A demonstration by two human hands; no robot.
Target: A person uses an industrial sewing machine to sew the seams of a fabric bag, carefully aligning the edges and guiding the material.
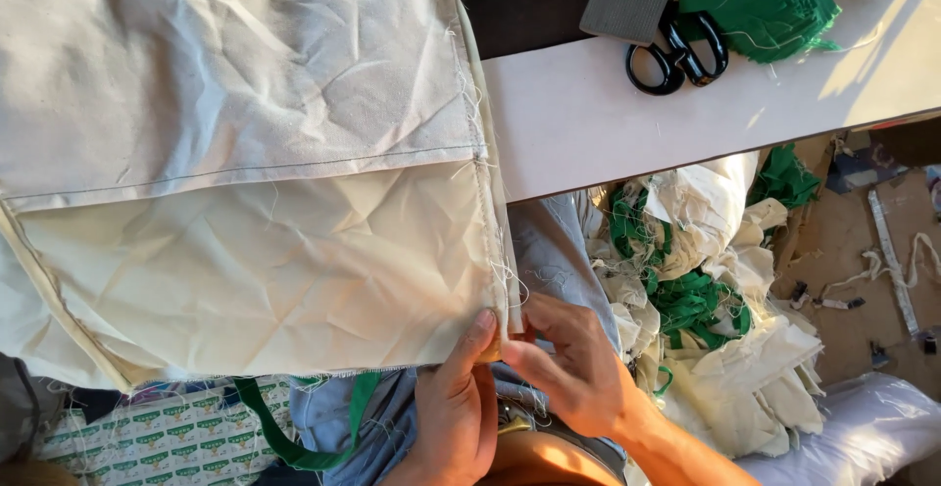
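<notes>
Cream fabric bag panel: a large, creased piece of unbleached cloth, spread flat over the left part of the white table and overhanging its near edge. A stitched horizontal fold crosses the panel above the grip; the lower section is lit warm by sunlight. A seam with loose threads runs down the right edge to the corner held by both hands. A green strap hangs below the bottom edge, to the left of the grip.

Left hand: palm toward the camera's lower edge, thumb extended upward, pinching the bottom right corner of the panel. Right hand: just beside it, fingers curled inward, closed on the same corner seam. The two hands touch at the corner.

Far above and to the right of the grip, black-handled scissors lie on the table beside a grey pad and folded green fabric. Right of the grip, a heap of cream and green offcuts lies below the table.
</notes>
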